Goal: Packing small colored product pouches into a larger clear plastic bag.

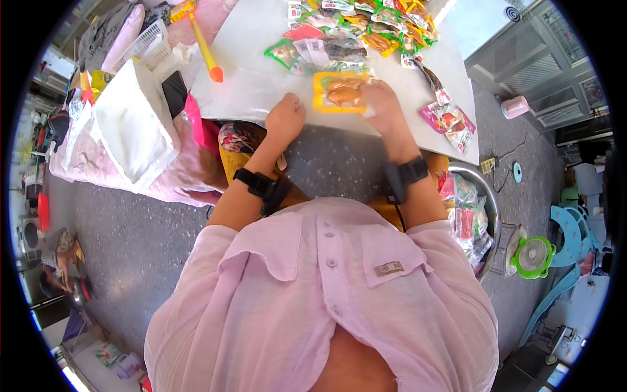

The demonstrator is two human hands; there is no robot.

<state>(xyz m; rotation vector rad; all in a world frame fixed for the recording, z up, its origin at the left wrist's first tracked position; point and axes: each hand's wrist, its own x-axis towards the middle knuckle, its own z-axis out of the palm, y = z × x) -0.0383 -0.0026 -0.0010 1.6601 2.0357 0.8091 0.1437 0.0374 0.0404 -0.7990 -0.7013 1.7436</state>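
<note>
My right hand [384, 108] grips the right end of a yellow-edged food pouch [341, 92] with a clear window and brown pieces inside, just over the table's near edge. To the left of the pouch, my left hand [285, 119] is curled into a fist at the same edge; whatever it may hold is hidden. Beyond both hands, a heap of food packets [366, 29] in green, yellow and clear wrapping covers the far part of the white table [245, 88]. Two separate packs lie on the right: a narrow dark one [429, 81] and a purple-edged one [447, 125].
A white foam box [134, 124] stands on pink cloth at the left, near a dark phone-like slab [174, 93]. A yellow stick with an orange tip [206, 49] lies on the table's left. By my right side, a metal basin [491, 202] holds more packets. A green-rimmed stool [532, 257] stands farther right.
</note>
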